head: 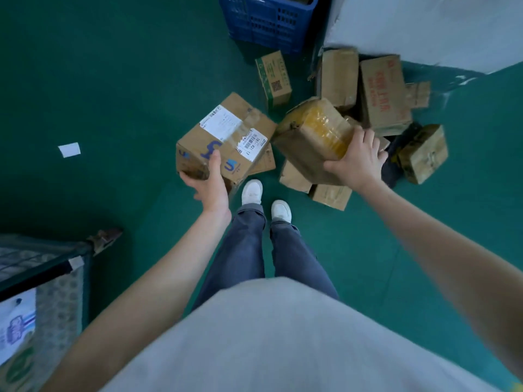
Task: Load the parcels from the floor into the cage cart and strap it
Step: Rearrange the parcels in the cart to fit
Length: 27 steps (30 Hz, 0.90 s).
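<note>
The green floor [85,80] is smooth and matte, and the cage cart [42,267] shows only its dark metal corner rail at the near left, with printed packets behind its mesh. A heap of brown cardboard parcels [382,94] lies on the floor at the far right, creased and taped, one printed in red characters. Beyond it stands a blue perforated plastic crate [266,21]. The left hand [210,185] holds a labelled cardboard box [223,137] from beneath, its grip curled around the near lower corner with the thumb pressed on the box's printed face; the box is tilted and off the floor. The right hand [358,157] clasps a yellow-taped parcel [311,134], fingers wrapped over its right end, glossy tape banding the rumpled cardboard. A small white paper scrap [69,149] lies on the floor at the left.
</note>
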Available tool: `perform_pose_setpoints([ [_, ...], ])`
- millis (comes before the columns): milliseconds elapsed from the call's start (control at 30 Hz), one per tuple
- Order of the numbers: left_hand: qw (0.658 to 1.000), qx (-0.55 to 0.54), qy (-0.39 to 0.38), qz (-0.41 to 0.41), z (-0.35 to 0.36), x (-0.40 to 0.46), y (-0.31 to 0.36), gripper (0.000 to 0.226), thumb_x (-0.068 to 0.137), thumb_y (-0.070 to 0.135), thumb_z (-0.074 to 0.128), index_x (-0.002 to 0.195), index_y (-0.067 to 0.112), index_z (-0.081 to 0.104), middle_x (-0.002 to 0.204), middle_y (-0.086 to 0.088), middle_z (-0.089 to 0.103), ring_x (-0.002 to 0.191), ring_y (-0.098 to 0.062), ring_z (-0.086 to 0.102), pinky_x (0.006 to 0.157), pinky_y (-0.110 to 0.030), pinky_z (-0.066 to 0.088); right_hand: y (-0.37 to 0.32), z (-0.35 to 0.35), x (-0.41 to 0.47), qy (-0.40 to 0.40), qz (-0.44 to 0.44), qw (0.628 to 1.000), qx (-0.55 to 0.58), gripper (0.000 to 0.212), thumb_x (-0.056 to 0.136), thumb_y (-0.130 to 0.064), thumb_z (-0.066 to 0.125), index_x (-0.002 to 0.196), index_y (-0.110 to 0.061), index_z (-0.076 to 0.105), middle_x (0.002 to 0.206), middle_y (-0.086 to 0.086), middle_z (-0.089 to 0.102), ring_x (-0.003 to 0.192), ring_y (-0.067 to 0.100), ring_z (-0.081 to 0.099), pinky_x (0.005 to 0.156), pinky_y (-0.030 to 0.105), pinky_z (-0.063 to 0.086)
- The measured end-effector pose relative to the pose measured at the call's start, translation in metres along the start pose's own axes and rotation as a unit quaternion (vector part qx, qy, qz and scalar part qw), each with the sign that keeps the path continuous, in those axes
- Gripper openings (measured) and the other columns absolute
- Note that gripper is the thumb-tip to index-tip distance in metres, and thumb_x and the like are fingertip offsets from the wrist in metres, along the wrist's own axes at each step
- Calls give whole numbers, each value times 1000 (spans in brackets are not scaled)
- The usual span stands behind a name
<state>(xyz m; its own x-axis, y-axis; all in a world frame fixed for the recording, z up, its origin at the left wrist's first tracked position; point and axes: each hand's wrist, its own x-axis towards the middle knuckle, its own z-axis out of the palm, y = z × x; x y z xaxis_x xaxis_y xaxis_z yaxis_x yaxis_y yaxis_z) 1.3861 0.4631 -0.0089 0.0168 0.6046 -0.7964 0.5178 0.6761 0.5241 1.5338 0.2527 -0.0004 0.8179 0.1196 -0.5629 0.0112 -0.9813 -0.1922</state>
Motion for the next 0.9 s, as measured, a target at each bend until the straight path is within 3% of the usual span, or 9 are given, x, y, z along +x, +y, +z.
perform_pose_setpoints([
  [100,998,-62,-10,-15,-29,-35,-14,129,49,72,74,152,45,1,156,-4,32,141,-24,35,113,-48,35,7,-6,-57,-16,52,997,49,100,72,-46,79,147,-6,26,148,14,29,140,34,26,111,56,21],
  [200,992,-124,-6,-12,-65,-62,-34,134,44,71,74,153,42,1,150,1,42,138,-21,40,112,-47,38,10,-6,-104,-40,81,991,98,98,73,-48,80,144,-4,28,148,13,30,140,33,27,110,55,21],
  [267,987,-160,1,-13,-89,-74,-49,129,51,68,75,153,40,1,146,2,46,129,-20,51,110,-47,41,7,-2,-124,-53,89,986,129,97,73,-49,80,142,-5,28,147,12,31,139,32,28,110,55,22],
  [400,968,-248,24,-11,-137,-91,-83,99,85,48,70,153,38,0,140,3,52,118,-18,60,107,-49,44,-3,14,-157,-85,71,973,202,102,69,-50,83,144,-10,27,143,9,33,135,31,33,110,57,30],
  [567,944,-324,57,-16,-206,-102,-124,108,76,56,73,152,42,-3,141,3,52,121,-18,58,107,-50,43,-35,40,-197,-141,50,958,244,103,68,-45,86,144,-10,26,137,8,34,129,28,39,108,50,40],
  [800,889,-438,132,-12,-319,-115,-193,103,87,50,68,153,36,-9,143,0,48,123,-19,56,109,-49,41,-95,93,-285,-185,-42,959,209,100,72,-41,85,145,-7,26,140,8,34,127,25,41,106,43,42],
  [900,863,-478,160,-15,-366,-124,-226,104,83,53,70,152,39,-7,144,1,48,123,-19,57,109,-50,41,-117,125,-332,-220,-65,951,205,106,64,-46,87,143,-9,28,139,7,39,126,26,45,106,44,44],
])
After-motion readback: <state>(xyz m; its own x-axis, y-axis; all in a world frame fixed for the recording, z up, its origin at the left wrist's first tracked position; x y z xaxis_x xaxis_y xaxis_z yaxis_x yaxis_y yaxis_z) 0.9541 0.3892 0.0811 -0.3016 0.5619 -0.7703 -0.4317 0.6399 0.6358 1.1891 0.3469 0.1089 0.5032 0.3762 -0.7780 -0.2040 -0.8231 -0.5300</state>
